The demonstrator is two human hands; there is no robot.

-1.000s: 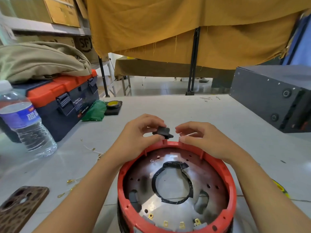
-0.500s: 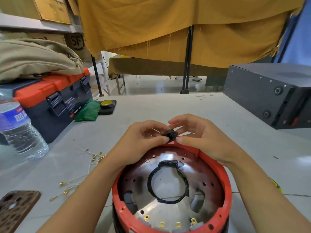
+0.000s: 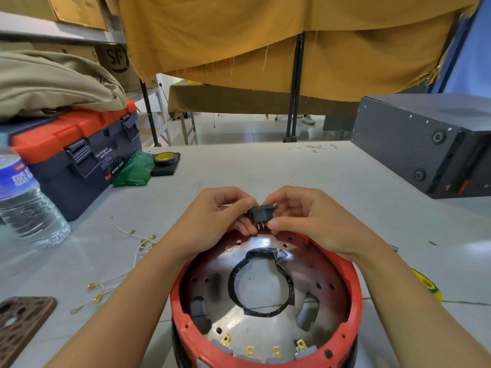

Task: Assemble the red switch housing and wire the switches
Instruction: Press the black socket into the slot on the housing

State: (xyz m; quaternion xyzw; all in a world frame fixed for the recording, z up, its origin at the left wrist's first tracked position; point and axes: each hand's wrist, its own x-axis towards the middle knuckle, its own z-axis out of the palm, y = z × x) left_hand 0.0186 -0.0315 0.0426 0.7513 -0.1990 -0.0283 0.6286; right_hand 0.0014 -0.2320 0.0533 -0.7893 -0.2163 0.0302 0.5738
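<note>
A round red switch housing (image 3: 354, 296) stands on the table right in front of me, open side up, with a metal plate and a black-taped ring inside. Brass switch terminals (image 3: 250, 351) line its near inner wall. Just above its far rim I hold a small black switch (image 3: 261, 214), terminal pins pointing down. My left hand (image 3: 216, 215) pinches it from the left, and my right hand (image 3: 308, 219) pinches it from the right with thumb and fingers.
White wires with brass terminals (image 3: 125, 251) lie loose on the table to the left. A water bottle (image 3: 25, 200), an orange-lidded toolbox (image 3: 79, 150), a tape roll (image 3: 165, 158) and a phone case (image 3: 21, 325) sit left. A dark metal box (image 3: 425, 139) stands right.
Both hands have closed together on the black switch and turned it, so its pins now point down toward the housing rim. The view has shifted slightly.
</note>
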